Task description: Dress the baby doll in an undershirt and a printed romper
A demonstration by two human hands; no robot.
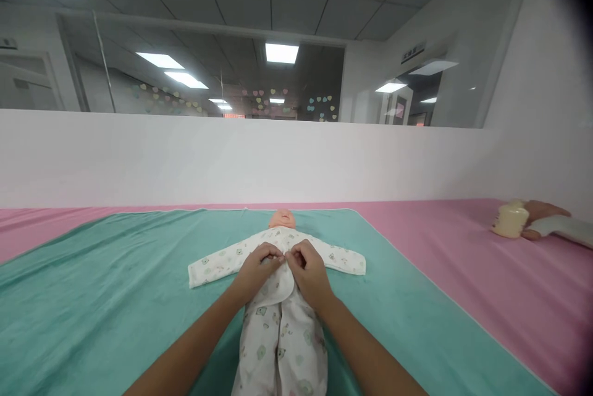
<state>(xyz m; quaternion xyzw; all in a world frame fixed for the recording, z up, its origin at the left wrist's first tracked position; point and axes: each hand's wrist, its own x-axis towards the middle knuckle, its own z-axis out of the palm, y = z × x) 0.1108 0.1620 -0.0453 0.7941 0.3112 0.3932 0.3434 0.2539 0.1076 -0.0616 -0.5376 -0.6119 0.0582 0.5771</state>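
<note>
A baby doll [282, 219] lies on its back on a teal mat [115, 297], head away from me, dressed in a white printed romper [278, 340] with the sleeves spread out. My left hand [257, 267] and my right hand [309, 269] meet over the doll's chest. Both have their fingers curled, pinching the front edges of the romper at the closure. My forearms run up from the bottom of the view on either side of the doll's legs.
The mat lies on a pink-covered surface [463, 260] against a low white wall [278, 161] topped with glass. At the far right another person's hand [542, 214] rests by a cream-coloured bottle [510, 220].
</note>
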